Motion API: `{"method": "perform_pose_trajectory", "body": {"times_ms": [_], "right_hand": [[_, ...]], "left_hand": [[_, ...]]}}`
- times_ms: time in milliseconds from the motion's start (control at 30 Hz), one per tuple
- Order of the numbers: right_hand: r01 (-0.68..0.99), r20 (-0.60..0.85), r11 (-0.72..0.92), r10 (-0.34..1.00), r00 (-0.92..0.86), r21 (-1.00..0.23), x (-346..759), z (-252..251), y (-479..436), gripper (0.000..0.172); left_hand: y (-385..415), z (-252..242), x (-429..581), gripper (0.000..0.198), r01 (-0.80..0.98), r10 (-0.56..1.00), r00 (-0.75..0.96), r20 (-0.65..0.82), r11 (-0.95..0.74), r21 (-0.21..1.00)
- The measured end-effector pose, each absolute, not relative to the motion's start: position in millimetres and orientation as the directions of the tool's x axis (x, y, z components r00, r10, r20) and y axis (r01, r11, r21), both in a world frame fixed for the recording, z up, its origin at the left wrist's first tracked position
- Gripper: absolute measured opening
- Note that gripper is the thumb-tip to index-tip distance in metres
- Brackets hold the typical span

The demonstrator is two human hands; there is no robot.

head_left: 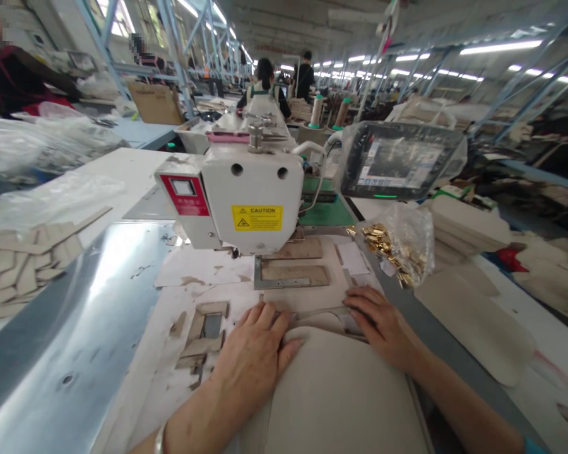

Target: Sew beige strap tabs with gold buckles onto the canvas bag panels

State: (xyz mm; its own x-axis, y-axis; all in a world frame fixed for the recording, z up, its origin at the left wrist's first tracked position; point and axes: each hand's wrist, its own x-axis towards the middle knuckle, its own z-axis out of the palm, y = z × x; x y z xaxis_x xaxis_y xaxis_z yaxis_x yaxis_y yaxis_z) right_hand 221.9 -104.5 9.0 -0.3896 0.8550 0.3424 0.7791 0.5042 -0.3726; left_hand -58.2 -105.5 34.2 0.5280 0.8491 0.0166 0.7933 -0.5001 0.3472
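Note:
A beige leather-like panel (345,391) with a rounded far edge lies in front of me, under the sewing machine's head (250,195). My left hand (250,347) holds the panel's far left side, fingers bent and thumb resting on top. At the far right corner, my right hand (383,321) holds the same panel with curved fingers; its fingertips are partly hidden by the material. Between the hands shows a thin strip edge (317,310). Just beyond them is a metal clamp frame (291,284), apart from my fingers.
Beige strips (23,265) are piled at left on the table. A bag of gold-coloured metal pieces (397,246) lies at right, near stacked beige panels (478,315). A plastic-wrapped screen (397,161) stands behind it. Cardboard guides (201,334) sit left of my left hand. People work farther back.

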Motion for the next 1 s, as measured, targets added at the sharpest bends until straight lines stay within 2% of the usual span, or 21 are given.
{"method": "perform_pose_trajectory", "body": {"times_ms": [267, 367, 467, 567, 633, 733, 867, 1000], "right_hand": [[0.791, 0.329, 0.436, 0.891, -0.313, -0.429, 234, 10, -85, 0.023], [0.849, 0.345, 0.408, 0.892, -0.292, -0.337, 235, 5, -53, 0.035], [0.926, 0.263, 0.324, 0.927, -0.269, -0.194, 227, -5, -26, 0.050], [0.967, 0.179, 0.244, 0.957, -0.228, -0.075, 216, -14, -18, 0.055], [0.968, 0.172, 0.250, 0.955, -0.241, -0.036, 216, -15, -19, 0.056], [0.959, 0.198, 0.278, 0.944, -0.263, -0.052, 233, -7, -14, 0.048], [0.999, 0.280, 0.017, 0.960, -0.008, -0.031, 281, 11, 8, 0.036], [0.999, 0.193, -0.020, 0.981, 0.011, 0.045, 315, 21, 23, 0.020]], "left_hand": [[-104, 35, -56, 0.030, 0.810, 0.852, 0.523, -0.022, -0.489, 0.324], [-104, 36, -56, 0.030, 0.810, 0.852, 0.524, -0.022, -0.490, 0.322], [-104, 36, -57, 0.031, 0.810, 0.851, 0.524, -0.017, -0.493, 0.317], [-104, 32, -58, 0.032, 0.811, 0.851, 0.524, 0.000, -0.499, 0.306], [-103, 30, -59, 0.033, 0.806, 0.847, 0.531, 0.013, -0.509, 0.303], [-102, 28, -60, 0.032, 0.803, 0.845, 0.535, 0.018, -0.515, 0.300], [-102, 29, -59, 0.031, 0.802, 0.841, 0.541, 0.005, -0.518, 0.298], [-101, 32, -58, 0.028, 0.795, 0.837, 0.548, 0.010, -0.525, 0.304]]}}
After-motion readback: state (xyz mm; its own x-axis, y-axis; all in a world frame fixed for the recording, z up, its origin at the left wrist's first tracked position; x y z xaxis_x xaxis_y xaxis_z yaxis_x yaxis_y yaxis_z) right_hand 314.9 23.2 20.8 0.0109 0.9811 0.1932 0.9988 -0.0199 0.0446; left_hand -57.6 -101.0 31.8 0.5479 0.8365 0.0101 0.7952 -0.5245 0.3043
